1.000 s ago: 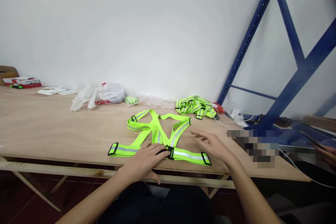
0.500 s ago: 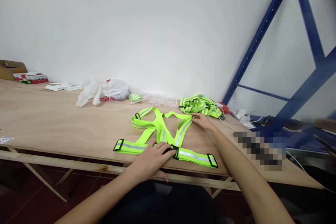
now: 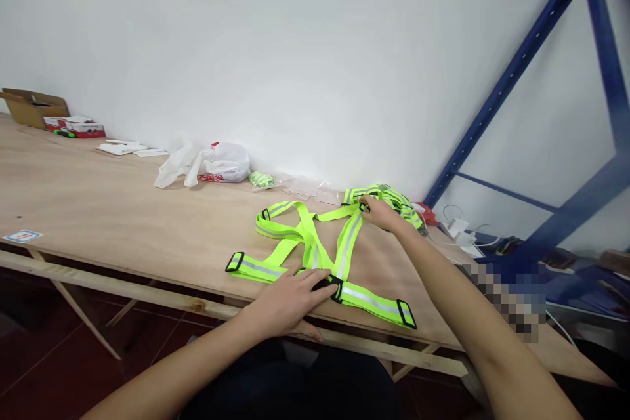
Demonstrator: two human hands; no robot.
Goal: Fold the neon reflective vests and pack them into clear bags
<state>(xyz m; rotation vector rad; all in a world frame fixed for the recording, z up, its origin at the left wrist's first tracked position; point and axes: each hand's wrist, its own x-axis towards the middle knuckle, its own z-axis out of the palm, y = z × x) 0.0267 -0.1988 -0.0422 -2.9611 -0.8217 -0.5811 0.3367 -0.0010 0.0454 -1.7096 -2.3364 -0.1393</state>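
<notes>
A neon-yellow reflective vest [image 3: 351,239] made of straps with silver stripes lies spread out on the wooden table. My left hand [image 3: 293,298] rests on its waist belt near the black buckle [image 3: 336,287], fingers stretched out over it, thumb below the table's front edge. With fingertips closed, my right hand [image 3: 381,214] pinches the black strap slider [image 3: 364,207] at the top of the right shoulder strap, which runs straight down to the belt. Black rectangular adjusters [image 3: 406,314] sit at both belt ends. The belt's middle is partly hidden under my left hand.
Behind my right hand lies a heap of similar reflective straps [image 3: 401,202]. Along the wall are a white plastic bag [image 3: 227,161], a bagged strap bundle [image 3: 261,179], clear bags [image 3: 300,185] and a cardboard box [image 3: 34,108]. A blue metal rack [image 3: 506,85] stands at right.
My right hand has drawn the slider away toward the heap, and the right shoulder strap is straighter. My left hand stays on the belt. The camera view has shifted and tilted.
</notes>
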